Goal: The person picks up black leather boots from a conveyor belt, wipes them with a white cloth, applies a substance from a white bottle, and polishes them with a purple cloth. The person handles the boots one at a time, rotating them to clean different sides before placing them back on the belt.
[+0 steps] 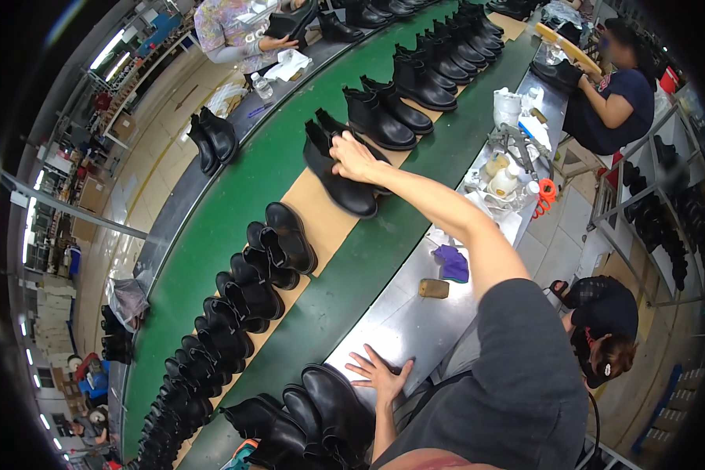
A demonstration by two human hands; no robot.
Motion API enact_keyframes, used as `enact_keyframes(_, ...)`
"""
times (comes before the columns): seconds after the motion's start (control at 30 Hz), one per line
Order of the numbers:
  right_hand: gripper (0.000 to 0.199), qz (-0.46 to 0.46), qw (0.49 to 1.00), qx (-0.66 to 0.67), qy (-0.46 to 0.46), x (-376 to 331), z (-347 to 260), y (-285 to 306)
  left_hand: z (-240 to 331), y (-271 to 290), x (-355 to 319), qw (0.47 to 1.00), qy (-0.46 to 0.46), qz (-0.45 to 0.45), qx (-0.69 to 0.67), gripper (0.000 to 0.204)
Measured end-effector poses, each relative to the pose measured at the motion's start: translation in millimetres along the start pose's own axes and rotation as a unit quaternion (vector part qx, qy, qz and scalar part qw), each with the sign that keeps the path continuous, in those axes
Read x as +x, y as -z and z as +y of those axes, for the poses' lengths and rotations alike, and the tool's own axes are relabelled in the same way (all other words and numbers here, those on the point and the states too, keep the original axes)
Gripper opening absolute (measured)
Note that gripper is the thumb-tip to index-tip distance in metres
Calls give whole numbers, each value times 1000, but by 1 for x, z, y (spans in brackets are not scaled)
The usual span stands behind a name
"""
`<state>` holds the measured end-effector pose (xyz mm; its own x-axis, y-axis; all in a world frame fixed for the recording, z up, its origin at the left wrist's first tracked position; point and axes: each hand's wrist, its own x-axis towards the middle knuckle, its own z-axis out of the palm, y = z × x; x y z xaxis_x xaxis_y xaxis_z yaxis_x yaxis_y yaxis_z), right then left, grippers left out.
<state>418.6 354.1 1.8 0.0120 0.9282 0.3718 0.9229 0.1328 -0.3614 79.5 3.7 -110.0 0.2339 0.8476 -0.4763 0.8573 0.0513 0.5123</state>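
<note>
My right arm stretches far over the green conveyor, and my right hand [354,159] is closed at the top of a black ankle boot [338,186]. The boot stands upright on brown cardboard beside its mate, which is partly hidden behind my hand. My left hand [381,377] lies flat with spread fingers on the metal side table [399,329]. Close to it are several black boots [333,411] at the conveyor's near edge. A purple cloth [451,263] and a brownish block [433,289] rest on the metal table below my right forearm.
Boot rows [243,294] run along the conveyor [211,235] on both sides of my reach. Bottles [505,178] and a red coiled hose [544,197] occupy the right bench. One person [231,35] handles a boot across the conveyor; another [619,94] sits right, a third [607,325] behind.
</note>
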Motion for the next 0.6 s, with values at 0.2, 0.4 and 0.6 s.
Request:
enact_keyframes(0.2, 22, 22, 893, 108, 436, -96, -78, 93, -19, 16, -6, 889, -34, 249, -383, 85)
enact_keyframes(0.4, 13, -93, 734, 57, 670, -185, -149, 105, 120, 182, -92, 693, -221, 443, -524, 63)
enact_keyframes(0.6, 15, -183, 723, 98, 659, -267, -151, 62, 239, 228, -201, 573, -601, -5, -557, 37)
